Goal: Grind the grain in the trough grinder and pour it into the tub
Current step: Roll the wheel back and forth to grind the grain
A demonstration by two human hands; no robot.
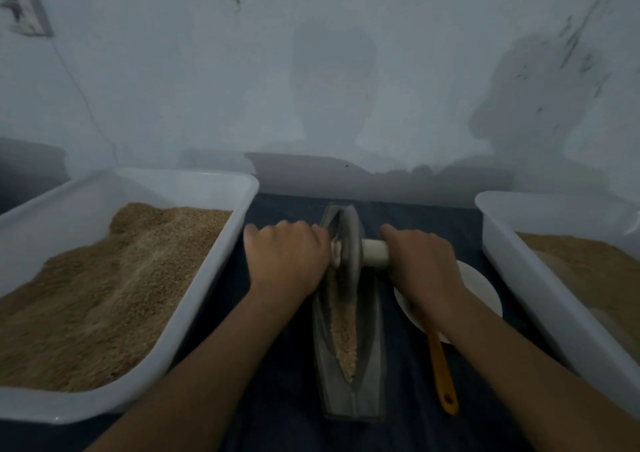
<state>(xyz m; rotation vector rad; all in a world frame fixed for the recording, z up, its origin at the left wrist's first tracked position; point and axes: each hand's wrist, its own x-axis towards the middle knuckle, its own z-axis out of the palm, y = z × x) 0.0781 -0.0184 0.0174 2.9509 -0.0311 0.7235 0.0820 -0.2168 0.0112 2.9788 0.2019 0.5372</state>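
Observation:
A grey boat-shaped trough grinder (370, 375) lies lengthwise on a dark cloth in front of me, with tan grain (345, 340) along its groove. A grey grinding wheel (348, 243) stands in the trough toward its far end, on a pale axle handle (375, 252). My left hand (285, 257) grips the axle's left end, hidden under the fingers. My right hand (420, 264) grips the right end. A white tub (221, 243) at the left holds a heap of brown grain (104, 285).
A second white tub (519, 264) with tan grain stands at the right. Between it and the trough lies a white plate (485, 292) with an orange-handled tool (441, 372) on it. A pale wall rises close behind the trough.

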